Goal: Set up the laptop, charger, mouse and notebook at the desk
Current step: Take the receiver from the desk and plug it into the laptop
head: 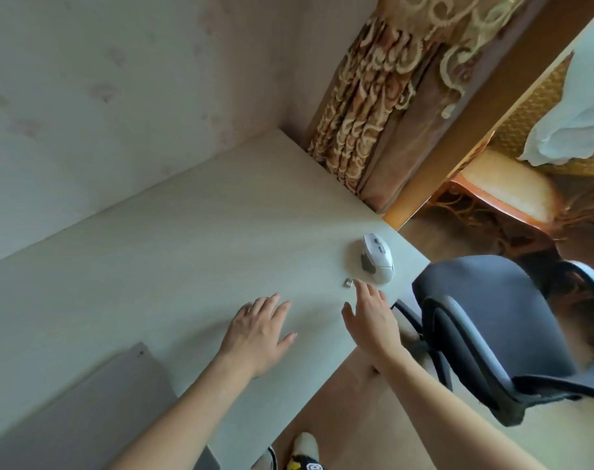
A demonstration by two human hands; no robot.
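Grey laptop [85,412], lid closed, flat on the pale wood desk [173,239] at its near left corner. Left hand [258,337]: palm down over the desk, fingers straight and spread, holding nothing. Right hand [371,317]: reaching forward, fingers extended and relaxed, fingertips at a small USB dongle [348,282]; contact cannot be told. White mouse [378,257]: just beyond the dongle, near the desk's right edge. Dark office chair [498,330]: right of the desk.
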